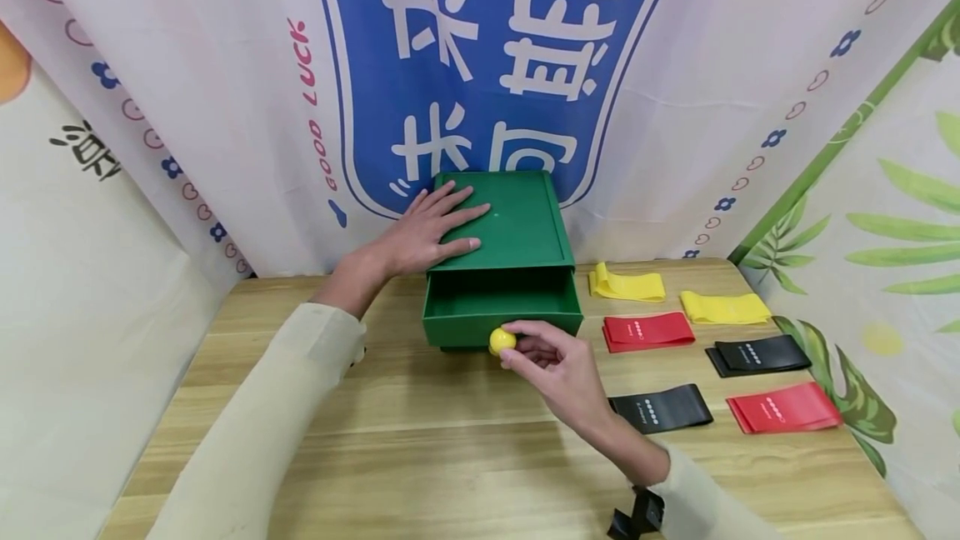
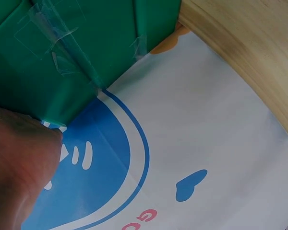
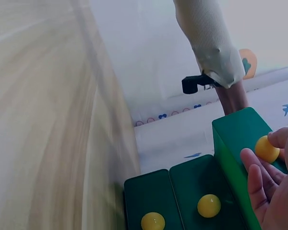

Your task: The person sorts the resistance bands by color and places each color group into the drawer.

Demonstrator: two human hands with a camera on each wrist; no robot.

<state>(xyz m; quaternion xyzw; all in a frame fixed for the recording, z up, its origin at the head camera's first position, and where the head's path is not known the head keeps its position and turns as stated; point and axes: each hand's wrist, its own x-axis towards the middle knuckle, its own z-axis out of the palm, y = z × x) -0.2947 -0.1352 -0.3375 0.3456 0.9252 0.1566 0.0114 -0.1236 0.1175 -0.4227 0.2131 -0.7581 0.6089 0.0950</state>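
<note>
A green drawer box (image 1: 517, 227) stands on the table against the curtain. My left hand (image 1: 435, 232) rests on the left of its top, fingers spread and straight. The top drawer (image 1: 461, 332) sticks out towards me, and its visible inside holds nothing. With thumb and fingers my right hand (image 1: 558, 369) pinches the round yellow knob (image 1: 502, 342) on that drawer's front. In the right wrist view, two lower drawers with yellow knobs (image 3: 209, 205) are pushed in. The left wrist view shows part of my left hand (image 2: 21, 165) beside the green side wall.
Right of the box lie yellow bands (image 1: 630, 284), red bands (image 1: 648, 332) and black bands (image 1: 663, 409), folded flat on the wooden table (image 1: 420, 457). A printed curtain (image 1: 645, 148) hangs right behind the box. Transparent tape (image 2: 62, 40) covers seams on the box's side.
</note>
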